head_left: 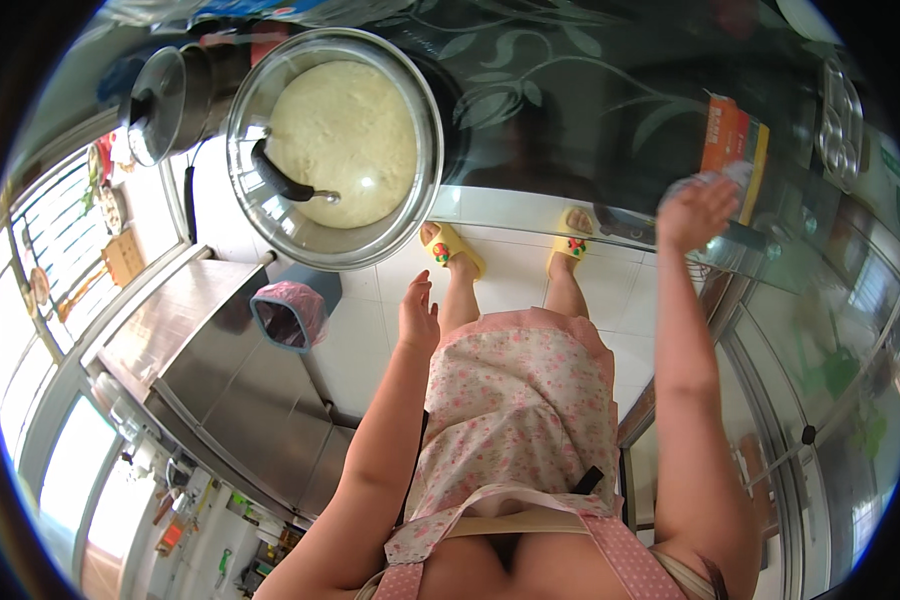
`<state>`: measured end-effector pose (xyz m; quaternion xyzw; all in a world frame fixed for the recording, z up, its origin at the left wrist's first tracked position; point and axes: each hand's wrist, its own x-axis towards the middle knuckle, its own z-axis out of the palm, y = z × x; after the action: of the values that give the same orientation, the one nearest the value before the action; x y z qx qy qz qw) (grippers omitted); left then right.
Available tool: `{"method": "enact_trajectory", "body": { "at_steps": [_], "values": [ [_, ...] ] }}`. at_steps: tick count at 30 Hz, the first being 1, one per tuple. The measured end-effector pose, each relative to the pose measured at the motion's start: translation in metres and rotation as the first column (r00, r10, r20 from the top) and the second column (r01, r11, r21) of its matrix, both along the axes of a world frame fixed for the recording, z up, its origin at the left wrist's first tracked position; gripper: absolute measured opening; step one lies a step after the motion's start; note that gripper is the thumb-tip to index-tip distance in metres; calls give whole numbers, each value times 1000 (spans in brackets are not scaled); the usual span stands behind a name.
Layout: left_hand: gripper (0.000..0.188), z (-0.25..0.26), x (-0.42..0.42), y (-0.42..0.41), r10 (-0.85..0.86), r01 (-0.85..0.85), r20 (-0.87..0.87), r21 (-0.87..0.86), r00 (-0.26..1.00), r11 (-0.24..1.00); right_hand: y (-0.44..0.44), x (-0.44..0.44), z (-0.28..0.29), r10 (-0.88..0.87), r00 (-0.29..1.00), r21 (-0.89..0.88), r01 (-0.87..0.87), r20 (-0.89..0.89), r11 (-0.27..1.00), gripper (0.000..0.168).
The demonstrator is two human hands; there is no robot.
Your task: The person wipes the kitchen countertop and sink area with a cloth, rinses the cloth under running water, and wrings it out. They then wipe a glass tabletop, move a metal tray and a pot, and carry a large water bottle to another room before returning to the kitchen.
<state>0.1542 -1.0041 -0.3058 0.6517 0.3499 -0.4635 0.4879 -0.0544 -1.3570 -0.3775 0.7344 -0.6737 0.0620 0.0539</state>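
A pan with a clear glass lid and a black handle stands at the upper left on the dark glass counter; a round, pale, dough-like mass fills most of what shows through the lid. Below the pan's rim, my left hand hangs in the air with nothing in it, fingers slightly apart. My right hand, a little blurred, is over the counter's front edge at the right. Some thin clear plastic shows by its fingers; whether it is held cannot be told. Just behind is an orange and yellow box.
A steel pot with a tilted glass lid is left of the pan. The dark counter has a glass front edge. A bin with a pink bag stands on the floor beside a steel cabinet. A clear plastic tray lies far right.
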Motion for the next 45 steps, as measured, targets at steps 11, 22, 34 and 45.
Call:
{"method": "enact_trajectory", "body": {
  "at_steps": [11,22,34,45],
  "values": [
    [47,32,55,21,372,-359,75,-146,925,922,171,148,29,813,509,256,-857,281,448,51],
    [43,64,119,15,531,-463,78,-395,844,794,8,187,6,397,917,-49,-399,-45,916,48],
    [44,51,201,-2,340,-225,251,-395,906,891,130,191,28,834,438,344,-881,335,324,39],
    [55,46,157,-2,316,-259,286,-217,905,941,109,157,30,751,617,230,-786,233,574,51]
  ]
}}
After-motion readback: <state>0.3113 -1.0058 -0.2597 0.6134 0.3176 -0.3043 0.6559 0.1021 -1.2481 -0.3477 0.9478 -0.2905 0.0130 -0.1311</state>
